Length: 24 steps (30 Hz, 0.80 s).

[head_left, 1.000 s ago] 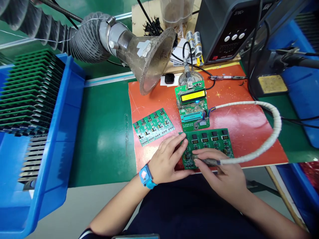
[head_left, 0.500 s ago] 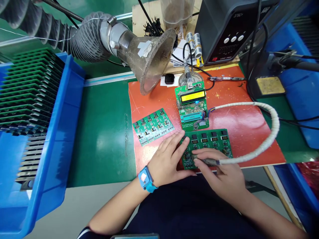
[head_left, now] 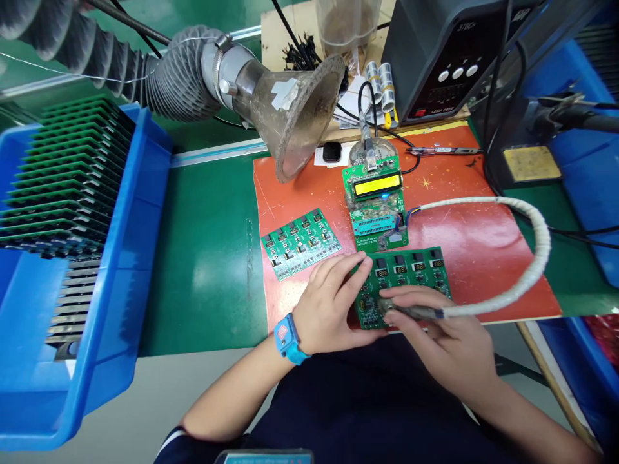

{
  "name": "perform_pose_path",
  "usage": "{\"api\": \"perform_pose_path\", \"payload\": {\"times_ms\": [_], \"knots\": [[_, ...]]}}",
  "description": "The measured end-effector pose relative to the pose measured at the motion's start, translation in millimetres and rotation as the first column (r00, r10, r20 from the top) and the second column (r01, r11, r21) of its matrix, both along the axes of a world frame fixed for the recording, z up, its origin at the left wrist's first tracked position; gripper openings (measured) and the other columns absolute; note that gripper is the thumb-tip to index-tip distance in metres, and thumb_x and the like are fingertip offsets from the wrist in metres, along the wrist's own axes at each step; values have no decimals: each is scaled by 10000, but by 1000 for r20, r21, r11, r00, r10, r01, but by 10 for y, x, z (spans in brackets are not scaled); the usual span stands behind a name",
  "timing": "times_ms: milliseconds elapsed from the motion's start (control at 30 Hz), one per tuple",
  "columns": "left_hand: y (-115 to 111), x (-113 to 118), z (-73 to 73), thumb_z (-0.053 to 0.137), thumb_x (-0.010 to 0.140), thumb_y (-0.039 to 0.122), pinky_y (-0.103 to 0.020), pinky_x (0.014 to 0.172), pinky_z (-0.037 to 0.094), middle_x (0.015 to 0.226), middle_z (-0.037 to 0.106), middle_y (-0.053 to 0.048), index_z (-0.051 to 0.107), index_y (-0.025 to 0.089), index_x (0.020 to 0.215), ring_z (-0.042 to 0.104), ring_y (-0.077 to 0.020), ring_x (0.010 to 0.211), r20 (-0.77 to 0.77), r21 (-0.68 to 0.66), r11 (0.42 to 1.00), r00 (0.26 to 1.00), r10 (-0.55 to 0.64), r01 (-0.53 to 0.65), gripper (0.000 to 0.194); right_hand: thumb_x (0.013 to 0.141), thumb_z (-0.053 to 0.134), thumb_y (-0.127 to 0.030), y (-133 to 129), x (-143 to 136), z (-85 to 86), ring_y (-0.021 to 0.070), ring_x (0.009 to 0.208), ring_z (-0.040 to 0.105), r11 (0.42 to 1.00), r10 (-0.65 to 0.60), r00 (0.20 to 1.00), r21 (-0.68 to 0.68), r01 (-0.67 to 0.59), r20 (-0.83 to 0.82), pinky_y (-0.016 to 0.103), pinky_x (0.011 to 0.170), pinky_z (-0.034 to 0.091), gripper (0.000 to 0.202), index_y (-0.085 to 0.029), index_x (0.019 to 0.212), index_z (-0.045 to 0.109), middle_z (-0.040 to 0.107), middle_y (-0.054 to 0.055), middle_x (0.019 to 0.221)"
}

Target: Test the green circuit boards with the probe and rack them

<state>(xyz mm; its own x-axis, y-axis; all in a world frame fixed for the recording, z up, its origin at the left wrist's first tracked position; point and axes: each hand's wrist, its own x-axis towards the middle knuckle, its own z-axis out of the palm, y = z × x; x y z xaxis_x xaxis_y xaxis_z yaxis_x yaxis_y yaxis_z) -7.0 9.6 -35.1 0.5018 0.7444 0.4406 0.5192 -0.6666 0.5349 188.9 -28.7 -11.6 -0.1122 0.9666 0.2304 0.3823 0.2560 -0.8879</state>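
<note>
A green circuit board with several small displays [head_left: 410, 274] lies at the front edge of a red mat [head_left: 464, 238]. My left hand [head_left: 333, 303] rests at its left side, fingers extended over the edge and thumb along the front. My right hand [head_left: 445, 341] pinches a dark probe [head_left: 416, 312] whose tip end is over the board's lower left; its contact point is hidden by the fingers. A white wrapped cable [head_left: 529, 258] loops from the probe to a programmer board [head_left: 377, 206] with a lit yellow screen. Left of that lies a second circuit board [head_left: 300, 243].
A blue bin [head_left: 120, 258] at the left holds a stack of green boards [head_left: 72, 167]. A clear fume funnel [head_left: 309, 122] hangs over the mat's back left. Behind stand a black soldering station [head_left: 449, 64] and a sponge holder [head_left: 532, 164].
The whole view has shifted slightly, moving the bin and bench a little to the right. My right hand with the probe has moved slightly right across the board; my left hand stays beside it.
</note>
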Motion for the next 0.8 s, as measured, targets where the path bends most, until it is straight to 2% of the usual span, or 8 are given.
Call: {"api": "perform_pose_path", "payload": {"times_ms": [100,167,300,433,533,667,733,800], "knots": [[22,-40,53,736,748,603,-493,1070,441,1346,528,-181,258,157,1540,522,-329,1260,23,36,999,1000,9,-10,1026,904,661,-160,-50,51,118,181,861,722,993,-55,985,-110,37,-165,276,703,643,120,-242,987,637,718,37,997],[34,-149,89,756,724,614,-490,1080,432,1339,527,-182,263,145,1542,520,-335,1261,20,64,998,1000,21,-22,1064,913,657,-179,-69,139,176,172,826,722,981,-134,954,-173,89,-267,260,658,644,108,-252,991,642,711,31,1020],[53,-595,122,819,676,593,-494,1086,424,1373,495,-180,267,169,1551,507,-356,1281,18,124,982,990,140,-142,1118,910,680,-245,-31,422,142,161,697,704,933,-342,854,-253,258,-393,289,601,630,104,-272,1006,651,708,15,1022],[79,-1079,68,855,671,525,-539,1114,396,1458,443,-184,255,212,1558,461,-380,1335,-61,74,953,953,298,-293,1116,888,711,-330,57,647,0,148,611,675,911,-359,895,-306,275,-264,281,587,610,138,-241,980,661,723,24,913],[90,-1269,-17,820,715,540,-577,1121,388,1467,452,-179,263,233,1555,456,-391,1349,-164,8,936,923,348,-352,1054,888,698,-402,74,688,-78,150,639,671,902,-355,924,-312,299,-141,277,594,617,194,-243,989,651,716,28,948],[94,-1305,-130,753,775,574,-640,1125,358,1486,425,-174,241,258,1559,352,-435,1426,-278,-92,924,900,335,-372,988,906,676,-382,42,684,-110,156,639,673,910,-345,935,-275,310,-89,278,602,620,172,-240,994,634,707,38,944],[91,-1242,-135,742,785,578,-719,1121,281,1553,327,-192,221,259,1564,193,-486,1477,-320,-81,923,887,335,-377,990,912,670,-375,29,689,-110,154,641,674,916,-332,941,-263,305,-65,277,607,620,168,-237,1000,631,697,40,950],[78,-1116,-88,747,785,572,-783,1108,180,1620,183,-197,230,256,1562,38,-515,1490,-316,-12,929,883,347,-369,985,917,658,-381,26,695,-106,154,641,674,923,-316,948,-244,297,-43,284,605,622,172,-234,1000,629,683,37,961]]}}
